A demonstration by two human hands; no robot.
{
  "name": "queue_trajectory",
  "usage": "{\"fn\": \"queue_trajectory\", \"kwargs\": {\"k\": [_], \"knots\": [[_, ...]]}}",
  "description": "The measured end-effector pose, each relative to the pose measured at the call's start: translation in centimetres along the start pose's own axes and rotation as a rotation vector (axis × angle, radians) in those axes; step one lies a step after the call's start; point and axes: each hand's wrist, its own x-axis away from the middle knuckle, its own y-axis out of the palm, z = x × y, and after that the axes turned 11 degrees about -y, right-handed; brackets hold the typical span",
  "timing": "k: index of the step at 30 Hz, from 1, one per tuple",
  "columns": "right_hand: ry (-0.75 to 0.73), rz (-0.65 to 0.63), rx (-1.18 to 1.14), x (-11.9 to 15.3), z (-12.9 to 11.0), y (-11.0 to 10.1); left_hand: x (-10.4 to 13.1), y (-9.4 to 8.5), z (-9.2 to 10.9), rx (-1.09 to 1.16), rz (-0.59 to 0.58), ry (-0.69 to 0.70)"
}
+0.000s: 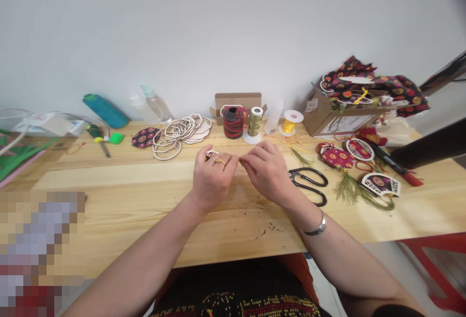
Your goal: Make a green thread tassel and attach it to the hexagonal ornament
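My left hand (214,178) is closed around a small wooden cutout ornament (210,154), whose lattice edge shows between thumb and fingers. Fingertip to fingertip with it, my right hand (265,169) is pinched on something too small to make out. Both hands are raised over the middle of the wooden table (145,220). Beside my right wrist lie black-handled scissors (315,186), their blades partly hidden. Just beyond my hands stand a spool of dark red cord (233,124) and a cone of olive thread (255,122).
Wooden frames (178,135) and a patterned fabric piece (143,137) lie back left, near a teal thread cone (105,110). A yellow spool (289,124) and a fabric-filled cardboard box (327,115) stand back right. Tasselled ornaments (337,157) lie at right. Dark scraps (269,229) litter the front.
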Motion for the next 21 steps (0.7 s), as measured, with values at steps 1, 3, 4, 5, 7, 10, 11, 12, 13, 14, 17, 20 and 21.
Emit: {"fn": "queue_trajectory", "kwargs": {"k": [1, 3, 4, 5, 7, 10, 11, 12, 13, 14, 17, 20, 21], "knots": [[-0.014, -0.004, 0.022, 0.0, 0.0, -0.1, 0.0, 0.0, 0.0, -0.007, -0.009, 0.000], [-0.037, -0.023, 0.055, 0.0, -0.1, -0.1, 0.0, -0.1, 0.0, -0.011, -0.028, 0.001], [-0.041, -0.036, 0.061, -0.1, -0.1, -0.1, 0.0, 0.0, 0.0, -0.005, -0.038, 0.004], [-0.041, -0.048, 0.055, -0.1, -0.1, -0.1, 0.1, 0.1, 0.0, 0.008, -0.051, 0.005], [-0.023, -0.059, 0.003, 0.0, -0.1, -0.1, 0.2, 0.4, -0.1, 0.057, -0.083, -0.006], [0.035, -0.044, -0.147, 0.0, 0.2, -0.2, 0.3, 0.7, -0.1, 0.218, -0.136, -0.102], [0.062, -0.032, -0.207, 0.0, 0.4, -0.2, 0.3, 0.8, -0.1, 0.295, -0.164, -0.163], [0.094, -0.018, -0.269, 0.0, 0.5, -0.3, 0.2, 0.8, -0.1, 0.384, -0.206, -0.237], [0.132, -0.005, -0.334, 0.0, 0.6, -0.3, 0.1, 0.7, -0.1, 0.478, -0.262, -0.318], [0.175, 0.005, -0.401, 0.0, 0.8, -0.5, -0.1, 0.5, -0.1, 0.574, -0.327, -0.399], [0.310, 0.002, -0.578, -0.2, 1.1, -0.9, -0.5, 0.1, -0.1, 0.835, -0.500, -0.611], [0.414, -0.027, -0.703, -0.6, 1.3, -1.4, -0.8, 0.1, -0.3, 1.135, -0.591, -0.787], [0.445, -0.042, -0.741, -0.8, 1.2, -1.5, -0.8, 0.2, -0.3, 1.260, -0.619, -0.843]]}}
